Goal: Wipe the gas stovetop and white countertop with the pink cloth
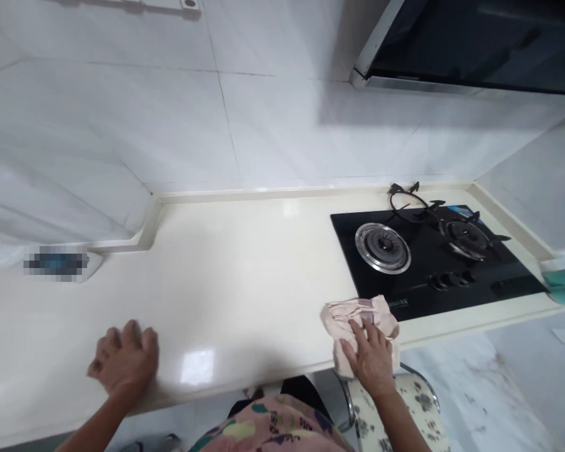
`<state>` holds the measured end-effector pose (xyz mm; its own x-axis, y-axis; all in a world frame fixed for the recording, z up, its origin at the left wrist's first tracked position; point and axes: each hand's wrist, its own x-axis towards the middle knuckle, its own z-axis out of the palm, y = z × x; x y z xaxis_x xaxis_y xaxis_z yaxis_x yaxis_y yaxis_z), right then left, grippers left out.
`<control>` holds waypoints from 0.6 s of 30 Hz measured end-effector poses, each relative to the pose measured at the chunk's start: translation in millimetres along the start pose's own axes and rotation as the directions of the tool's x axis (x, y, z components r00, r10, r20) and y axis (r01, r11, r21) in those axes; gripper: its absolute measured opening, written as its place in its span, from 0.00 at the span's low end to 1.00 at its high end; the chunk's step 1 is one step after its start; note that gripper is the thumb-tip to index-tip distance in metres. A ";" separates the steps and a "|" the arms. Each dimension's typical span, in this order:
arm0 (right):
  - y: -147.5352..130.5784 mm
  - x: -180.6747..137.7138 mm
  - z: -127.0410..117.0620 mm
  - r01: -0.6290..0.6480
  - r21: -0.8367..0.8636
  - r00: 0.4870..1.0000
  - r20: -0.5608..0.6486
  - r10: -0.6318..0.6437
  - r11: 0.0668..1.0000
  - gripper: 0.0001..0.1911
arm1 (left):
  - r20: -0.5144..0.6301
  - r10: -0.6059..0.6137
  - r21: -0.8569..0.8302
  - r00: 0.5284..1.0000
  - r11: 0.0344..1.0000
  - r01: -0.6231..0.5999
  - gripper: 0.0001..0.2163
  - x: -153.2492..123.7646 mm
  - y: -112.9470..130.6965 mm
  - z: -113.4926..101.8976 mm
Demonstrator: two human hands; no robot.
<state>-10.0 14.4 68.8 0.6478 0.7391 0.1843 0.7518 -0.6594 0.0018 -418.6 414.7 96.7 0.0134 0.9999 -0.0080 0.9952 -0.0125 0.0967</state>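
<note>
While the right hand (370, 355) lies flat with fingers spread on 1 crumpled pink cloth (358, 312), that cloth sits at the near edge of the pale surface (245, 263), at 7 o'clock of the black hob (428, 282) and touching its front-left corner. The left hand (125, 359) rests well apart at 9 o'clock of the cloth, fingers curled under, gripping nothing that shows.

Judging by the gloss, the wiping looks well advanced. The long stretch of surface between the 2 hands shines with no visible marks or crumbs. The hob glass seems to be what remains, as the cloth only meets its corner. 1 pan support (407, 196) lies off its burner at 12 o'clock of the hob, which suggests the hob is being cleaned in parts.

Counted: 1 cloth, 2 hands, 1 hob, 2 burners, the left burner (383, 247) bare and the right burner (466, 237) under its own support, so 2 supports. The knobs are too dark to count.
</note>
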 end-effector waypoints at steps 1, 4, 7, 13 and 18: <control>2.7 -3.1 -0.7 -0.033 -0.007 0.999 -0.012 0.033 0.999 0.27 | -0.001 0.002 -0.010 1.000 1.000 -0.002 0.31 -1.5 1.7 -2.3; -3.3 -0.9 -1.9 -0.166 -0.034 0.985 -0.049 0.165 0.985 0.28 | -0.009 0.013 -0.040 1.000 0.999 -0.013 0.30 -6.0 6.3 -7.8; -29.6 9.2 -3.5 -0.276 -0.081 0.961 -0.052 0.273 0.958 0.30 | -0.026 0.031 -0.068 0.999 0.997 -0.032 0.29 -9.0 8.3 -9.4; -124.9 10.0 -14.5 -0.150 -0.038 0.985 0.077 0.152 0.988 0.28 | -0.033 0.039 -0.061 0.999 0.997 -0.041 0.27 -11.0 6.6 -9.3; -231.0 -0.2 -31.0 0.072 0.220 0.961 0.245 -0.127 0.973 0.29 | -0.030 0.058 -0.070 0.998 0.996 -0.060 0.27 -11.9 5.3 -10.0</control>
<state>-187.6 162.3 98.8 0.5576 0.8277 -0.0635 0.8051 -0.5579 -0.2014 -414.5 402.7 107.2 0.0679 0.9973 0.0278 0.9834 -0.0716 0.1664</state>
